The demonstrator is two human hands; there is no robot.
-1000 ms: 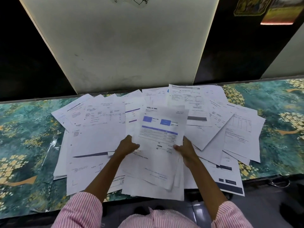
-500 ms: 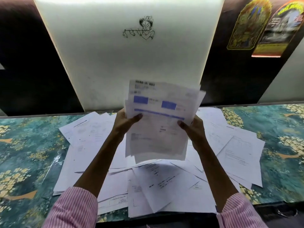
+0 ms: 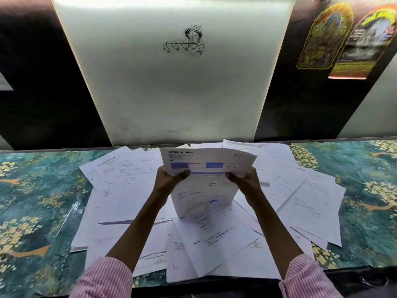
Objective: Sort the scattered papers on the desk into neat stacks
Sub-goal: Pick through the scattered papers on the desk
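I hold a bundle of printed sheets [image 3: 206,186] upright over the middle of the desk; its front sheet has two blue boxes and a blue bar. My left hand [image 3: 169,181] grips the bundle's left edge, thumb on the front. My right hand [image 3: 247,181] grips its right edge the same way. The bundle's lower edge rests on or just above the scattered papers [image 3: 129,203], which lie overlapping at many angles across the desk's centre. Both pink-striped sleeves show at the bottom.
The desk [image 3: 38,201] has a teal floral cover, bare at the left and right of the papers. A white board [image 3: 171,93] with a small line drawing leans behind the desk. Colourful stickers [image 3: 326,37] hang on the dark wall at upper right. Some sheets overhang the front edge.
Both hands lifted the bundle off the pile and raised it upright. In the last half second they brought it back down, so its bottom edge now meets the papers.
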